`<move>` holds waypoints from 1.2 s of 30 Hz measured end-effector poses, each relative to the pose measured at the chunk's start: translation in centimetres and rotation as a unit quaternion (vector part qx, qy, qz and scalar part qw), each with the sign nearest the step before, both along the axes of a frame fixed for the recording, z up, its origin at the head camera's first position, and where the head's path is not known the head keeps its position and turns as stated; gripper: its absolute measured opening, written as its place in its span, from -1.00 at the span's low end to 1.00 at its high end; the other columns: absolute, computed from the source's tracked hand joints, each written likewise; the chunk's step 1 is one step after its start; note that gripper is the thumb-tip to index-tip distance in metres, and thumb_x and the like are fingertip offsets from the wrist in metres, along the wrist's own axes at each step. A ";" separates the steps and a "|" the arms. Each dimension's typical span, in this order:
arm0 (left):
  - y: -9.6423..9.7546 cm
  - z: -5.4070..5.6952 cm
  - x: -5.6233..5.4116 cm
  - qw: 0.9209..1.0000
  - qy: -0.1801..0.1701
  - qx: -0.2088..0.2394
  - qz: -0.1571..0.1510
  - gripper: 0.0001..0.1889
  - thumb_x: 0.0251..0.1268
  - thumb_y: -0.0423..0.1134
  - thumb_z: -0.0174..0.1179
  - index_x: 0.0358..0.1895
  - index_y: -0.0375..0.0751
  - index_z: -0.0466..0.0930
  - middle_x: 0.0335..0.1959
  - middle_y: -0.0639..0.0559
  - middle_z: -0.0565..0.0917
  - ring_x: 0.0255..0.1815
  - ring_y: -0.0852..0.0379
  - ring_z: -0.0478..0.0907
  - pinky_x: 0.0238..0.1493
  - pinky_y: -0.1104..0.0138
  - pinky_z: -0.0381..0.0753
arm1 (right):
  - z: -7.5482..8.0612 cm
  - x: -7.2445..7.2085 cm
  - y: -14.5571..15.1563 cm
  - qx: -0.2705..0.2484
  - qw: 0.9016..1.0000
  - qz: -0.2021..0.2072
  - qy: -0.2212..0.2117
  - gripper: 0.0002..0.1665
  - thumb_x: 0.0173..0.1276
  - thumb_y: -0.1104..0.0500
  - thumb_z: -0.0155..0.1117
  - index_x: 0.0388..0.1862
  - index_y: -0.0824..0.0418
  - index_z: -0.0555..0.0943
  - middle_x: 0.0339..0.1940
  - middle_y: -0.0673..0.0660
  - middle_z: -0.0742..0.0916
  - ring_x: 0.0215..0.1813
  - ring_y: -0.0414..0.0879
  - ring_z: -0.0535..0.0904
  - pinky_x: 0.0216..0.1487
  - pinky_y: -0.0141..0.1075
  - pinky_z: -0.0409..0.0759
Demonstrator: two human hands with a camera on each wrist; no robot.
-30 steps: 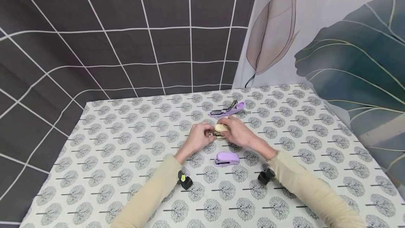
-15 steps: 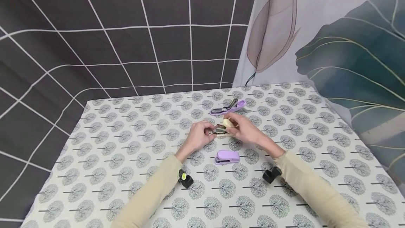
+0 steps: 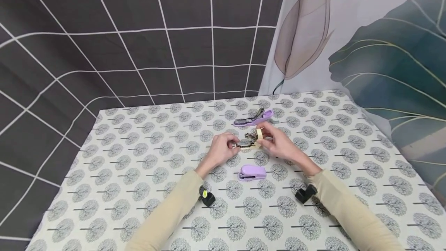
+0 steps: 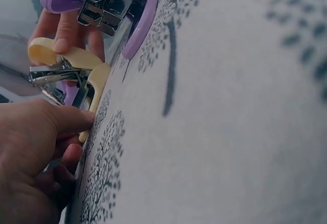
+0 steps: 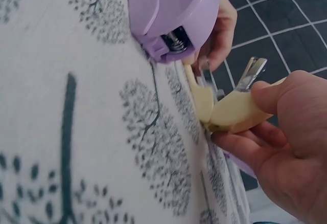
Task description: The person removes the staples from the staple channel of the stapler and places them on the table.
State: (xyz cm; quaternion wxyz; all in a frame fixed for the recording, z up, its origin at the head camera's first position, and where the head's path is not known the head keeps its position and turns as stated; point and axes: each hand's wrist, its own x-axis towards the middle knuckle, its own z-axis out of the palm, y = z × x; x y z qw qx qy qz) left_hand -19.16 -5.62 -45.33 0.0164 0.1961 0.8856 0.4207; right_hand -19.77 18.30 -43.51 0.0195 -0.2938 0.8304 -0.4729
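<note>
A pale yellow stapler (image 3: 259, 138) lies on the table between the two hands, its top swung up and its metal inner parts bare. My right hand (image 3: 276, 141) grips the raised yellow top, thumb on one side and fingers on the other, as the right wrist view shows on the stapler (image 5: 237, 112). My left hand (image 3: 221, 148) pinches the front end of the base between thumb and fingers; in the left wrist view the base (image 4: 97, 88) runs down to the thumb. The left fingertips are partly hidden there.
Nearer the body sits a closed purple stapler (image 3: 252, 172). Beyond the hands lies a second purple stapler (image 3: 254, 119), spread open with its metal arm up. A tree-patterned cloth (image 3: 139, 189) covers the table, and a dark grid-patterned curtain (image 3: 139, 49) hangs behind it.
My right hand has swung the yellow stapler's top up and back to the right, uncovering the metal parts. The left hand has stayed at the front end. Both purple staplers lie as before.
</note>
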 end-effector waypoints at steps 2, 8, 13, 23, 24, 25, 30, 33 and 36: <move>0.1 0.0 0.0 1.000 0.001 -0.001 -0.001 -0.75 0.09 -0.39 0.46 -0.13 -0.29 0.72 -0.41 0.10 0.58 -0.47 0.24 0.44 -0.41 0.43 0.50 | -0.1 0.0 0.2 -0.008 1.000 -0.001 -0.007 -0.58 0.32 0.46 0.26 0.14 0.42 0.42 -0.24 0.21 0.69 -0.15 0.11 0.68 -0.12 -0.20 0.69; 0.1 0.0 0.0 1.000 0.002 -0.007 0.001 -0.75 0.09 -0.38 0.47 -0.14 -0.28 0.72 -0.42 0.12 0.57 -0.47 0.24 0.44 -0.41 0.43 0.49 | -0.5 0.0 0.8 -0.017 0.999 -0.013 -0.032 -0.61 0.34 0.45 0.26 0.11 0.32 0.41 -0.27 0.21 0.72 -0.33 0.07 0.66 -0.35 -0.29 0.66; 0.1 0.0 0.0 1.000 0.004 -0.004 0.003 -0.76 0.09 -0.39 0.47 -0.14 -0.28 0.72 -0.41 0.11 0.58 -0.46 0.24 0.44 -0.40 0.43 0.49 | -0.7 0.0 1.1 -0.035 0.998 -0.013 -0.053 -0.61 0.33 0.50 0.23 0.09 0.33 0.39 -0.20 0.28 0.71 -0.24 0.09 0.68 -0.26 -0.25 0.70; 0.0 -0.3 -0.1 1.000 0.014 0.002 0.001 -0.76 0.07 -0.38 0.47 -0.16 -0.28 0.72 -0.40 0.09 0.61 -0.47 0.25 0.44 -0.39 0.42 0.50 | -1.0 0.0 2.1 -0.033 0.993 -0.033 -0.104 -0.62 0.33 0.46 0.26 0.02 0.28 0.35 -0.41 0.15 0.51 -0.47 -0.08 0.43 -0.56 -0.40 0.42; 0.0 -0.3 -0.1 1.000 0.014 0.001 0.001 -0.76 0.07 -0.38 0.47 -0.16 -0.28 0.72 -0.40 0.10 0.61 -0.47 0.25 0.44 -0.39 0.42 0.49 | -1.0 -0.1 2.2 -0.031 0.993 -0.035 -0.104 -0.62 0.32 0.47 0.26 0.01 0.27 0.35 -0.44 0.13 0.48 -0.50 -0.10 0.38 -0.57 -0.42 0.37; 0.0 -0.4 -0.1 1.000 0.015 0.001 0.002 -0.76 0.07 -0.38 0.47 -0.16 -0.27 0.73 -0.40 0.10 0.61 -0.47 0.26 0.44 -0.39 0.42 0.49 | -1.0 -0.1 2.3 -0.031 0.993 -0.035 -0.105 -0.62 0.32 0.47 0.26 0.00 0.28 0.35 -0.45 0.11 0.46 -0.50 -0.13 0.35 -0.57 -0.43 0.34; 0.0 -0.5 -0.1 1.000 0.017 0.004 0.000 -0.76 0.07 -0.38 0.48 -0.16 -0.26 0.73 -0.39 0.10 0.62 -0.47 0.26 0.45 -0.37 0.42 0.49 | -0.9 -0.1 2.6 -0.029 0.992 -0.030 -0.119 -0.62 0.30 0.49 0.25 -0.01 0.31 0.33 -0.44 0.09 0.46 -0.52 -0.16 0.34 -0.58 -0.44 0.32; 0.0 -0.5 -0.1 1.000 0.011 0.006 0.000 -0.76 0.07 -0.38 0.47 -0.16 -0.27 0.73 -0.38 0.10 0.62 -0.47 0.25 0.45 -0.38 0.42 0.50 | -0.8 -0.1 2.7 -0.019 0.992 -0.030 -0.123 -0.62 0.31 0.49 0.26 -0.01 0.32 0.33 -0.44 0.10 0.47 -0.53 -0.14 0.35 -0.60 -0.43 0.34; 0.0 -0.5 -0.2 1.000 0.003 0.005 0.003 -0.76 0.08 -0.38 0.47 -0.15 -0.27 0.72 -0.38 0.11 0.61 -0.47 0.25 0.45 -0.38 0.43 0.51 | -0.6 0.0 2.8 0.000 0.993 -0.033 -0.116 -0.62 0.31 0.46 0.28 -0.01 0.31 0.34 -0.45 0.09 0.48 -0.54 -0.13 0.37 -0.61 -0.42 0.37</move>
